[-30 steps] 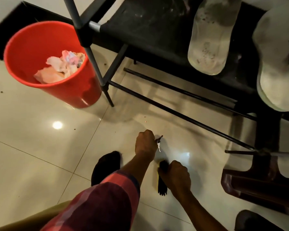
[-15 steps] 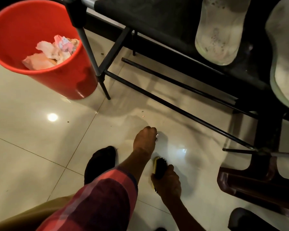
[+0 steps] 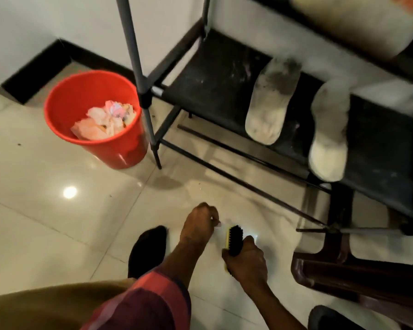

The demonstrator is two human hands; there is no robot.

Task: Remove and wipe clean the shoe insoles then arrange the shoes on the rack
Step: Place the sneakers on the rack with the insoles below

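Observation:
Two dirty white insoles, one (image 3: 272, 101) left of the other (image 3: 329, 139), lie side by side on the black shelf of the shoe rack (image 3: 208, 75). Low over the floor tiles, my right hand (image 3: 247, 263) grips a brush (image 3: 234, 239) with black bristles and a yellow back, bristles facing up. Just left of it, my left hand (image 3: 198, 225) is curled, pinching a small pale key-like thing (image 3: 218, 224) at its fingertips. A pale shoe (image 3: 353, 22) sits blurred on the shelf above.
A red bucket (image 3: 93, 110) with crumpled tissues stands left of the rack's leg. My black-socked foot (image 3: 148, 248) is on the tiles. A maroon plastic chair (image 3: 343, 272) stands at the right, with a dark shoe (image 3: 329, 317) below it.
My right hand has picked the brush up off the floor and turned its bristles upward. My left hand stays curled in place. The view has tilted up toward the rack.

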